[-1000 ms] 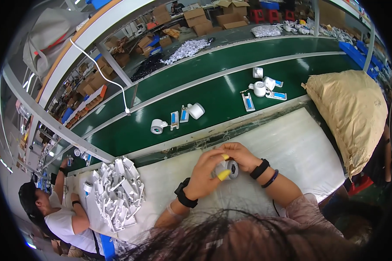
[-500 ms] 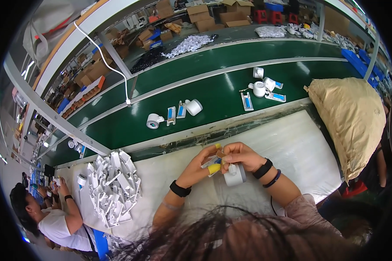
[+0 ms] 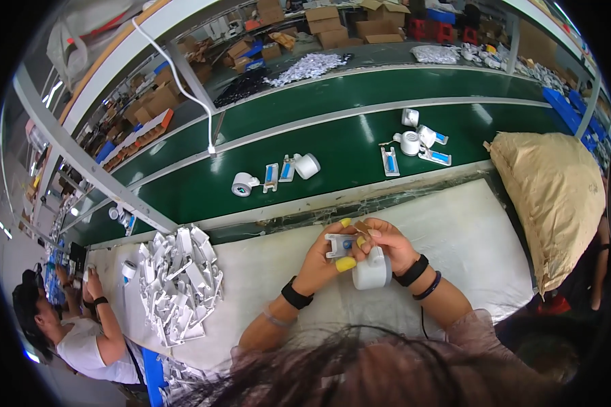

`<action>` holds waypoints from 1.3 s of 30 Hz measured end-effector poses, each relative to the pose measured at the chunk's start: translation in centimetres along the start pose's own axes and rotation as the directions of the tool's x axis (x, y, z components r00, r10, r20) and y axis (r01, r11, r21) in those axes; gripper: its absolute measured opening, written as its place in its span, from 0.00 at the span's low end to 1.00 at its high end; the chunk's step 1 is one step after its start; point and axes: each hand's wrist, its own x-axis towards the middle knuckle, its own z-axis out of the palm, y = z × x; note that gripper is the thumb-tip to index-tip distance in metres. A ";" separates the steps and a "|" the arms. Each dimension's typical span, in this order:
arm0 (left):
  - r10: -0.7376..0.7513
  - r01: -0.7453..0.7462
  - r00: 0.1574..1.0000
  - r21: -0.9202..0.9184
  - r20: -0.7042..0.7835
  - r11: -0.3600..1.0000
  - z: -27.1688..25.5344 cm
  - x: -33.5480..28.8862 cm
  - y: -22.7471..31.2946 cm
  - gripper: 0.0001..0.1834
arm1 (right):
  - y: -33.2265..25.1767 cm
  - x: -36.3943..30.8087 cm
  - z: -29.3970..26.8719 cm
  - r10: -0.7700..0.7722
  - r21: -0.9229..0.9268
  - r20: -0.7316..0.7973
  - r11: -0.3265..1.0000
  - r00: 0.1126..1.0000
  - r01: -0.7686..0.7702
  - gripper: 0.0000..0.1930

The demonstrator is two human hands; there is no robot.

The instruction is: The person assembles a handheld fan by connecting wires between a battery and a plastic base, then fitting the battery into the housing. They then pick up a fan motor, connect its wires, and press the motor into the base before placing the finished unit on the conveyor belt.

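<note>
My left hand (image 3: 317,263), with yellow covers on its thumb and a fingertip, grips a white plastic bracket (image 3: 333,245) that has a blue part in it. Close against it, my right hand (image 3: 398,249) pinches a small brown piece (image 3: 362,229) at the bracket's end. A white round housing (image 3: 371,271) with a short neck hangs just below the right fingers. Whether those fingers also hold the housing is hard to see. Both hands are over the pale padded worktop (image 3: 448,237).
Left of my hands lies a heap of white plastic parts (image 3: 181,281). On the green conveyor (image 3: 349,152) sit several white housings with blue-filled brackets. A brown paper sack (image 3: 550,197) stands at the right. Another person (image 3: 81,332) works at the far left.
The bracket in my left hand has turned and shows more of its face. The brown piece now stands out above my right fingers. The whole view has shifted slightly.
</note>
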 end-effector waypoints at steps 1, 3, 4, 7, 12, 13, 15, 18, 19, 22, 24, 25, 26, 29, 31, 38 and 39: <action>0.060 -0.061 0.998 -0.023 -0.020 0.998 0.1 -0.1 -0.3 0.36 | 0.4 0.1 0.1 0.012 -0.044 0.010 0.999 1.000 -0.011 0.10; 0.100 -0.105 0.991 -0.052 -0.085 0.993 0.9 -0.1 0.4 0.30 | -0.8 -0.8 1.8 -0.029 -0.194 -0.122 0.981 0.992 0.005 0.13; 0.079 -0.088 0.988 -0.067 -0.132 0.994 1.4 0.5 0.7 0.26 | -0.7 -1.1 0.7 -0.024 -0.212 -0.065 0.977 0.998 0.010 0.15; -0.024 0.011 0.990 -0.094 -0.138 0.996 1.2 1.0 1.4 0.18 | -1.2 -2.0 2.2 0.060 -0.415 -0.073 0.906 0.996 -0.084 0.17; -0.171 0.191 0.975 0.145 -0.140 0.971 0.4 0.7 5.4 0.18 | -2.5 -1.8 2.8 0.320 -0.622 0.005 0.743 0.948 -0.247 0.08; -0.230 0.249 0.967 0.220 -0.108 0.943 0.3 0.6 6.5 0.19 | -2.7 -1.8 2.9 0.395 -0.717 -0.008 0.638 0.919 -0.281 0.07; -0.285 0.298 0.954 0.297 -0.089 0.907 0.1 0.2 7.0 0.20 | -2.2 -1.4 4.3 0.404 -0.739 -0.065 0.595 0.912 -0.316 0.07; -0.015 0.010 1.000 0.497 0.007 0.868 0.0 0.0 6.2 0.21 | -1.4 -1.0 4.5 0.437 -0.792 -0.091 0.513 0.895 -0.331 0.09; -0.032 -0.003 0.998 0.536 0.055 0.844 -0.2 0.0 6.3 0.21 | -1.1 -0.9 4.1 0.473 -0.825 -0.058 0.473 0.879 -0.309 0.10; -0.072 -0.011 0.990 0.575 0.121 0.818 -0.6 0.1 6.5 0.22 | -0.7 -0.8 2.9 0.482 -0.953 0.116 0.300 0.868 -0.040 0.15; -0.096 0.005 0.987 0.578 0.128 0.816 -0.3 0.0 7.8 0.22 | -0.6 -1.2 3.6 0.498 -0.948 0.013 0.283 0.867 -0.148 0.15; -0.269 0.194 0.961 0.520 0.072 0.832 -0.2 0.0 8.7 0.23 | -0.6 -1.4 4.1 0.512 -0.931 -0.087 0.263 0.854 -0.253 0.15; -0.433 0.373 0.901 0.451 0.034 0.811 0.0 0.1 9.4 0.23 | -0.6 -1.4 5.0 0.508 -0.931 -0.089 0.264 0.857 -0.253 0.15; -0.337 0.303 0.941 0.365 0.029 0.880 -1.0 0.1 7.0 0.23 | -0.4 -1.3 5.6 0.282 -0.860 -0.220 0.395 0.934 -0.322 0.11; -0.235 0.197 0.970 0.359 0.066 0.912 -1.8 0.6 4.3 0.23 | -0.6 -1.3 3.8 -0.071 -0.987 -0.018 0.161 0.997 -0.006 0.09; -0.312 0.312 0.950 -0.006 0.032 0.950 -1.7 1.3 2.7 0.17 | -0.7 -0.6 3.8 -0.340 -0.992 -0.056 0.122 0.939 -0.015 0.08; -0.314 0.314 0.949 -0.006 0.033 0.949 -1.8 1.4 2.1 0.17 | -0.7 -0.5 3.5 -0.341 -0.992 -0.059 0.124 0.938 -0.018 0.08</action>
